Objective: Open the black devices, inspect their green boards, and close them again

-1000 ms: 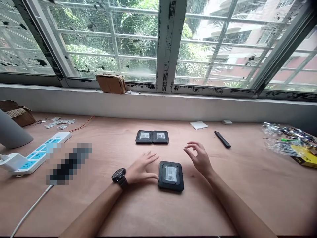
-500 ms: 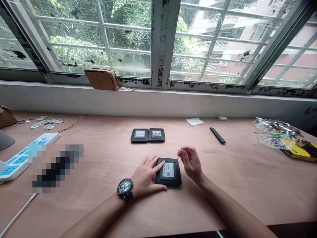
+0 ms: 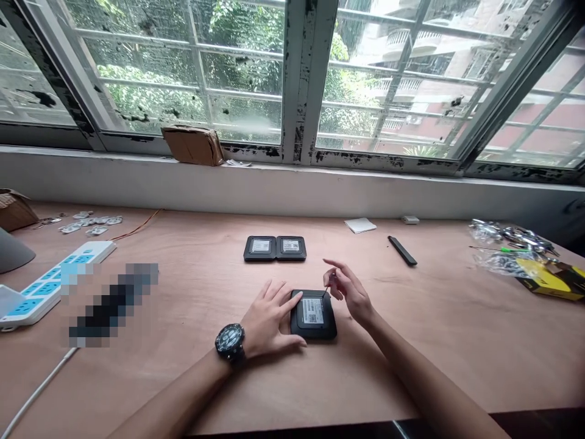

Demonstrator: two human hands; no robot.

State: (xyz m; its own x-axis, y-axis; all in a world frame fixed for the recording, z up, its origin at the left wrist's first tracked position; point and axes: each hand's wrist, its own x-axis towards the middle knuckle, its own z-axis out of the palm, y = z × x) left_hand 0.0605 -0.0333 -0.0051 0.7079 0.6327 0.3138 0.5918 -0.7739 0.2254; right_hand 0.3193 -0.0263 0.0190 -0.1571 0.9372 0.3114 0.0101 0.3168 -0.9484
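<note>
three black rounded-square devices with white labels on a plywood bench (image 3: 439, 341); the near device (image 3: 313, 322) lies between the hands, with a far pair (image 3: 275, 249) side by side beyond it; the watch-wearing left hand (image 3: 267, 314) grasps the near device at its left edge, fingers on top and thumb along the front; the right hand (image 3: 350, 292) pinches a thin pin (image 3: 327, 293), its tip at the device's upper right corner; one clear plastic bag (image 3: 505, 263) holds shiny metal parts; one cardboard box (image 3: 13, 210) sits at the bench's left end, one cardboard package (image 3: 192, 145) on the windowsill (image 3: 320, 167); one power strip (image 3: 55, 280) lies at left
</note>
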